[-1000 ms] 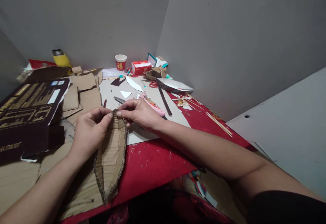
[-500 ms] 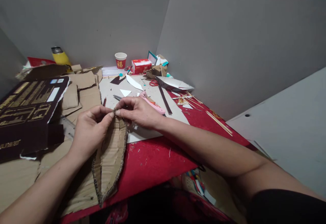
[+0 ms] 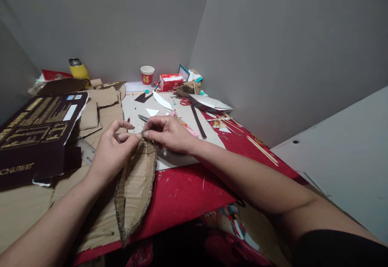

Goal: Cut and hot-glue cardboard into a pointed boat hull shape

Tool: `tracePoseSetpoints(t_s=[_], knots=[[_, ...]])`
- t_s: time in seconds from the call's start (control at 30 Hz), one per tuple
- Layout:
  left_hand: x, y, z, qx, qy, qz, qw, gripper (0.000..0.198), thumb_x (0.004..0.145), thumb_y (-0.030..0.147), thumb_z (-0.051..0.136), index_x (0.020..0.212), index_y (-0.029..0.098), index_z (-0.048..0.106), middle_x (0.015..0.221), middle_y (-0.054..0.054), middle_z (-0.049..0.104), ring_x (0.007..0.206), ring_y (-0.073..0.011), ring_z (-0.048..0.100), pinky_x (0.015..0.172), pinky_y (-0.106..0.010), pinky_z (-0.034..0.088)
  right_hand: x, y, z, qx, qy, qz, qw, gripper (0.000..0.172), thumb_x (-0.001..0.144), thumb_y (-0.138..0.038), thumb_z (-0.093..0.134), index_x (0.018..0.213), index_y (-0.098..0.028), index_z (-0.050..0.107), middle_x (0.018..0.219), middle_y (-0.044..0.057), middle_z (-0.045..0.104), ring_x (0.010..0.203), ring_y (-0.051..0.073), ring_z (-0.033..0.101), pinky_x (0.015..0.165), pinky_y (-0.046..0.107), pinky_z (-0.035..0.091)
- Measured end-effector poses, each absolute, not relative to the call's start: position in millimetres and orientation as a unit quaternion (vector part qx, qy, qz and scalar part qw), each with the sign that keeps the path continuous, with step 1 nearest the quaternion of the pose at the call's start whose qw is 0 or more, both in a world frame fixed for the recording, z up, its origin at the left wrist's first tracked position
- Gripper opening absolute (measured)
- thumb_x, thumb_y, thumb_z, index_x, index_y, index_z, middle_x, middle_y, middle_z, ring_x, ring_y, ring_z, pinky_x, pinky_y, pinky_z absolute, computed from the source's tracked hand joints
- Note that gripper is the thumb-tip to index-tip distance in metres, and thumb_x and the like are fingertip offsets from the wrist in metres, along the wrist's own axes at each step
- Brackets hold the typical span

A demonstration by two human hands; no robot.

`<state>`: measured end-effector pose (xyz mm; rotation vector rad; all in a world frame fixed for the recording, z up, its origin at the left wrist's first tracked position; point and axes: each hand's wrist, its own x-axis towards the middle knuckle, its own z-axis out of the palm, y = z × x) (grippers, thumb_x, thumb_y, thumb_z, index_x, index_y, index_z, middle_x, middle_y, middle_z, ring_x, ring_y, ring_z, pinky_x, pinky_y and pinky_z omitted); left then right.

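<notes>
A leaf-shaped, hollow piece of corrugated cardboard (image 3: 138,178) with raised side strips stands between my arms, its lower point near the table's front edge. At its far tip my left hand (image 3: 117,141) pinches the edge between thumb and a finger, the index finger lifted away. Thumb and fingers of my right hand (image 3: 169,133) close on the same tip from the right. The fingertips of both hands almost meet there and hide the tip itself. Just beyond my right hand lie scissor blades or a similar pointed metal tool (image 3: 142,118) and a pink object (image 3: 192,131), partly covered.
A dark printed box panel (image 3: 39,133) and torn cardboard (image 3: 104,111) fill the left. Behind stand a paper cup (image 3: 147,75), a red tissue pack (image 3: 170,81) and a yellow bottle (image 3: 79,69). Red-handled scissors (image 3: 184,102), a silver boat-like shape (image 3: 212,103) and thin sticks (image 3: 262,150) lie right.
My left index finger has lifted off the tip. The view has shifted slightly, so everything sits a little further right. Both hands still pinch the cardboard's tip.
</notes>
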<state>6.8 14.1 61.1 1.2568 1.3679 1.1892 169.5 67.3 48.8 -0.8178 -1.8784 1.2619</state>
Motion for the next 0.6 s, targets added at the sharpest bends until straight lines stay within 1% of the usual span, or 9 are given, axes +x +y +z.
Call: tracePoseSetpoints(t_s=[0.07,0.13,0.2,0.3,0.43,0.53,0.6], knots=[[2,16,63,0.516,0.558,0.457,0.462,0.028,0.067,0.028,0.071,0.09,0.02,0.059,0.051,0.009,0.054,0.044,-0.0092,0.046,0.045,-0.02,0.033,171,69,52,-0.328,-0.734,0.468,0.366,0.008,0.077,-0.013,0.056,0.07,-0.016,0.057,0.056,-0.007,0.049,0.049,0.007,0.043,0.047,0.019,0.035],[-4,19,60,0.513,0.547,0.437,0.497,0.028,0.068,0.031,0.072,0.092,0.019,0.065,0.058,0.005,0.061,0.051,-0.0123,0.054,0.048,-0.022,0.037,174,72,54,-0.337,-0.742,0.442,0.375,0.008,0.077,-0.014,0.056,0.069,-0.016,0.058,0.057,-0.007,0.05,0.051,0.007,0.043,0.049,0.02,0.036],[-9,24,55,0.485,0.525,0.419,0.56,0.03,0.071,0.037,0.07,0.094,0.018,0.068,0.067,0.0,0.068,0.058,-0.0168,0.061,0.053,-0.025,0.043,177,75,56,-0.34,-0.753,0.416,0.381,0.007,0.077,-0.015,0.057,0.071,-0.016,0.058,0.058,-0.006,0.05,0.051,0.007,0.043,0.05,0.021,0.035],[-11,27,47,0.418,0.487,0.418,0.643,0.032,0.077,0.042,0.067,0.095,0.016,0.07,0.076,-0.006,0.073,0.066,-0.021,0.066,0.063,-0.032,0.051,180,79,56,-0.337,-0.764,0.385,0.392,0.006,0.078,-0.017,0.058,0.073,-0.015,0.06,0.06,-0.005,0.052,0.052,0.008,0.043,0.049,0.021,0.035],[-4,24,50,0.354,0.414,0.435,0.717,0.031,0.084,0.04,0.061,0.101,0.016,0.071,0.089,-0.008,0.076,0.081,-0.0229,0.069,0.076,-0.035,0.053,180,78,56,-0.307,-0.756,0.411,0.406,0.006,0.08,-0.02,0.059,0.076,-0.015,0.06,0.061,-0.005,0.053,0.05,0.007,0.045,0.047,0.021,0.037],[2,19,57,0.322,0.374,0.424,0.76,0.037,0.087,0.045,0.055,0.104,0.016,0.071,0.091,-0.01,0.076,0.085,-0.0273,0.07,0.08,-0.041,0.054,178,74,57,-0.27,-0.745,0.444,0.418,0.008,0.082,-0.023,0.061,0.078,-0.016,0.06,0.061,-0.006,0.053,0.049,0.007,0.048,0.047,0.021,0.04],[4,16,60,0.304,0.367,0.43,0.767,0.035,0.088,0.041,0.054,0.106,0.016,0.07,0.09,-0.01,0.076,0.084,-0.0275,0.071,0.08,-0.042,0.054,176,70,57,-0.261,-0.735,0.456,0.427,0.009,0.082,-0.025,0.062,0.079,-0.017,0.061,0.061,-0.006,0.054,0.049,0.007,0.05,0.047,0.021,0.043]])
